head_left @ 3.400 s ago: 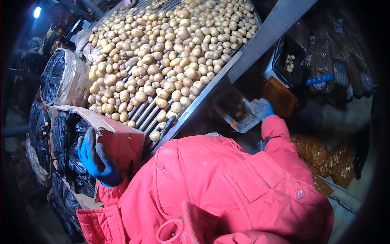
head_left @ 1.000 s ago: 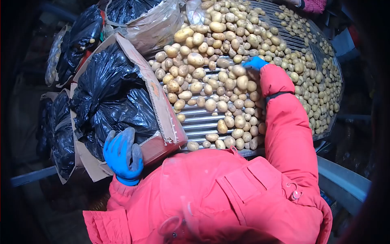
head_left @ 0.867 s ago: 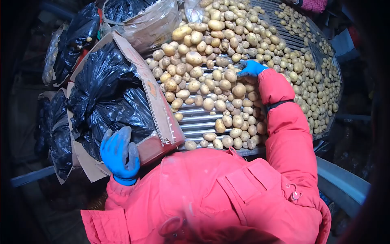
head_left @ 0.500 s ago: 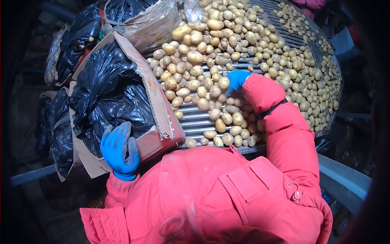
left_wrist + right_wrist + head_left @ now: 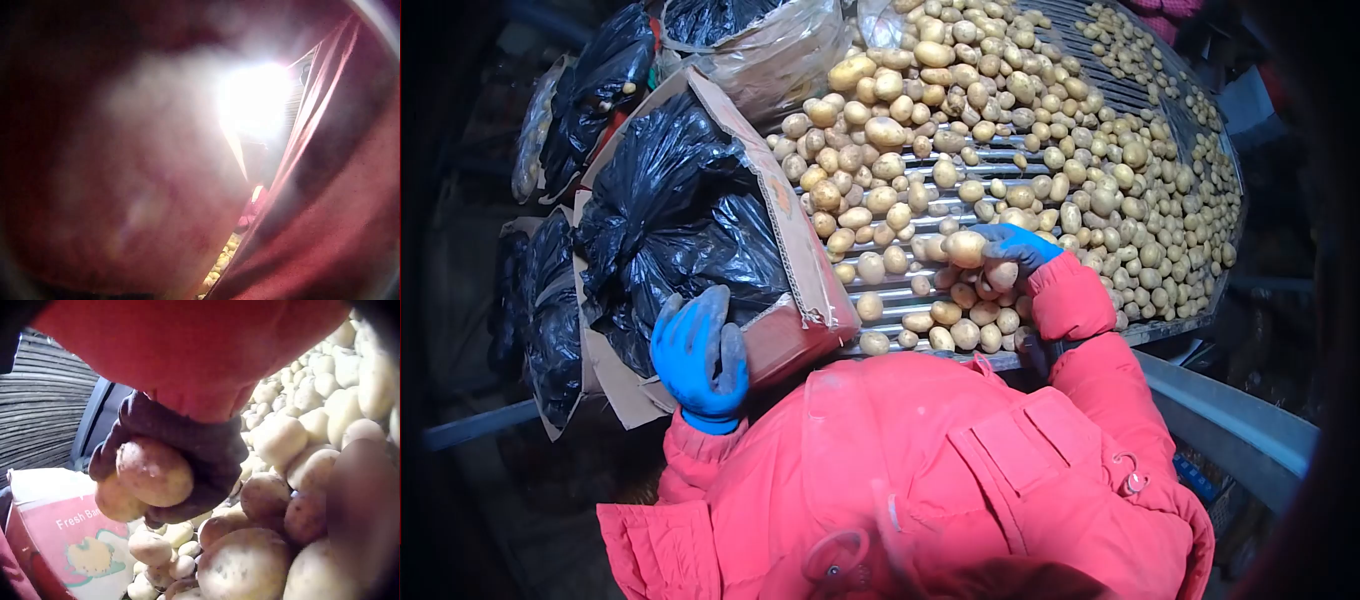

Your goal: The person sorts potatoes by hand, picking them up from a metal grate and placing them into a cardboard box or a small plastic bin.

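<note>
Potatoes [image 5: 1100,200] lie spread over a rack of metal bars [image 5: 878,290]. My right hand [image 5: 1015,245], in a blue glove with a dark palm, curls round two potatoes near the rack's front edge. One gripped potato [image 5: 155,472] shows clearly in the right wrist view, with the other potato [image 5: 115,499] partly behind it. My left hand [image 5: 700,355], also gloved, holds nothing. Its fingers are loosely bent beside the near corner of a cardboard box [image 5: 800,345]. Sleeve fabric and glare fill most of the left wrist view and hide that hand.
Black plastic bags [image 5: 690,225] fill the cardboard box on the left. Behind it stands a clear plastic sack [image 5: 785,55], with more black bags [image 5: 605,85] farther left. A metal beam [image 5: 1230,415] runs at the right. Another person's pink sleeve [image 5: 1165,12] shows at the far edge.
The view has turned from a clear plastic container, held at the right, to the potatoes. My right hand has drawn towards my body with potatoes, baring bars behind it. My left hand stays by the box.
</note>
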